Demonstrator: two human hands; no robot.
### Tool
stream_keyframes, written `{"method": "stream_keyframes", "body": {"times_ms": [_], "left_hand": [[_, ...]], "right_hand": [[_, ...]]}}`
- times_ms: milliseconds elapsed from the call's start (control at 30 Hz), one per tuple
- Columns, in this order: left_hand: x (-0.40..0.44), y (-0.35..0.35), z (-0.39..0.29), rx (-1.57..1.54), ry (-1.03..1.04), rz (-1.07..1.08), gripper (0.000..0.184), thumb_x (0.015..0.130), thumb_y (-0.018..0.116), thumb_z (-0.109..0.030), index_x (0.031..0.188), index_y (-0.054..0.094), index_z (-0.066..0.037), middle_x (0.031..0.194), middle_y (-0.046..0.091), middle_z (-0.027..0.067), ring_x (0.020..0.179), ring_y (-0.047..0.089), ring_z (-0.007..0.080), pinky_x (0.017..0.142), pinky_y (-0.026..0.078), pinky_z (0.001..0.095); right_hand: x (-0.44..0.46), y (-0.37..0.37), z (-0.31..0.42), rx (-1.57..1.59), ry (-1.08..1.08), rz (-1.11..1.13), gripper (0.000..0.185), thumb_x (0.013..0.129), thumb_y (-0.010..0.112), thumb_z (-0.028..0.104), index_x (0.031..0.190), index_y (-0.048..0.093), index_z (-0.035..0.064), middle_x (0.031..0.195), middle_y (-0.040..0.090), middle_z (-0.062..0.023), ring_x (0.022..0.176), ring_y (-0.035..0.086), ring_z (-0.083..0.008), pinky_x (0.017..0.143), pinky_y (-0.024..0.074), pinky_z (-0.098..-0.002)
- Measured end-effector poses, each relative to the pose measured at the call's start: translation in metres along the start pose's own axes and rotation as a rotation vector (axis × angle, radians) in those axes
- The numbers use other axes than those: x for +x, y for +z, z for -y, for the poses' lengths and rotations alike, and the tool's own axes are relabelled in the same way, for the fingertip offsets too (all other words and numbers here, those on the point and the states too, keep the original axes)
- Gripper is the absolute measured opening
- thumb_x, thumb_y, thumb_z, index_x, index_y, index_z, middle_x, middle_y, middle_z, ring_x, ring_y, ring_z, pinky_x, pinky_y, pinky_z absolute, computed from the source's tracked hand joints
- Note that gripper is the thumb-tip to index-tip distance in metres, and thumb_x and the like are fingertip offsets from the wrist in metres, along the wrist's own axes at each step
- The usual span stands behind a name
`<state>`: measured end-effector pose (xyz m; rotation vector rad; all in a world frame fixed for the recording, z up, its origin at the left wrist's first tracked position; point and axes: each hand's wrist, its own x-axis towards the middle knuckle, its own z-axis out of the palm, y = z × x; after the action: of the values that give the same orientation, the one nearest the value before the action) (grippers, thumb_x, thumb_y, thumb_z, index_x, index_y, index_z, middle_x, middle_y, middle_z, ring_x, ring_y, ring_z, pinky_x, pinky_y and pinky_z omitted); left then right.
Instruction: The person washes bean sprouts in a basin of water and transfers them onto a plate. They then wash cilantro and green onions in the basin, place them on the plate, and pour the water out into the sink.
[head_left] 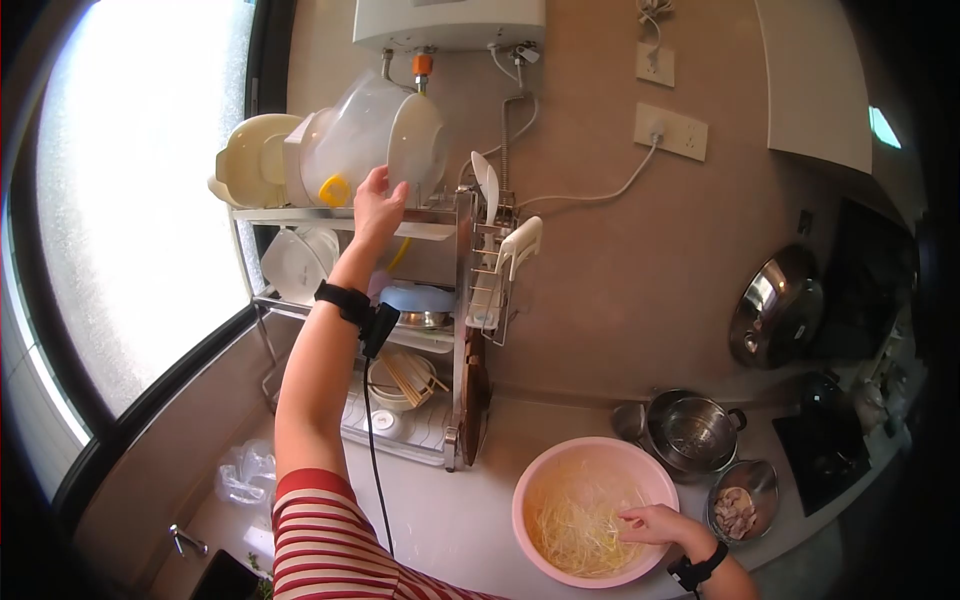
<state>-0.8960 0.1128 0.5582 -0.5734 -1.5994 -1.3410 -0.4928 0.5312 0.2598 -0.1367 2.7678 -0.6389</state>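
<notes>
My left hand [379,208] is raised to the top shelf of the dish rack. Its thumb and fingers are apart, at the lower edge of an upright white plate [416,145]; I cannot tell if they touch it. Just behind the hand stands a large translucent plastic container [350,130]. Low on the right, my right hand [655,524] hangs over the near right side of a pink basin [530,500]. Its loosely bent fingers reach down to the bean sprouts [585,525] inside, and no clump shows in them.
The metal dish rack [463,300] also bears cream basins [255,160], bowls and chopsticks [405,380]. A utensil holder [490,270] hangs on its side. Right of the pink basin stand a steel pot [695,430] and a bowl of meat [736,512]. A water heater [450,22] is overhead.
</notes>
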Motion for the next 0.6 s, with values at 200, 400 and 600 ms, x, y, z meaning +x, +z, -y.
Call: {"method": "stream_keyframes", "body": {"times_ms": [200,400,600], "left_hand": [[0.005,0.002,-0.004,-0.128,-0.134,-0.080,0.017,0.077,0.063,-0.006,0.092,0.063,0.001,0.076,0.064,0.0012,0.067,0.055,0.0051,0.061,0.043,0.0195],[0.005,-0.001,-0.009,-0.314,-0.233,-0.059,0.012,0.077,0.063,-0.008,0.087,0.065,-0.001,0.072,0.063,0.0013,0.064,0.056,0.0075,0.057,0.045,0.0209],[0.015,-0.004,-0.024,-0.457,-0.238,0.038,0.008,0.082,0.055,-0.004,0.085,0.060,0.001,0.074,0.057,0.0019,0.062,0.054,0.0083,0.058,0.054,0.0248]], "right_hand": [[-0.021,-0.005,0.009,0.077,0.101,0.056,0.054,0.073,0.066,0.041,0.115,0.056,0.0087,0.093,0.065,-0.0128,0.084,0.063,-0.0246,0.076,0.0484,-0.0301],[-0.030,0.001,0.006,0.107,0.113,0.004,0.045,0.076,0.067,0.028,0.114,0.056,0.0053,0.090,0.066,-0.0100,0.081,0.064,-0.0164,0.076,0.0477,-0.0261],[-0.040,-0.002,-0.011,0.205,0.138,0.014,0.051,0.073,0.069,0.036,0.113,0.057,0.0067,0.096,0.064,-0.0122,0.083,0.064,-0.0201,0.076,0.0490,-0.0287]]}}
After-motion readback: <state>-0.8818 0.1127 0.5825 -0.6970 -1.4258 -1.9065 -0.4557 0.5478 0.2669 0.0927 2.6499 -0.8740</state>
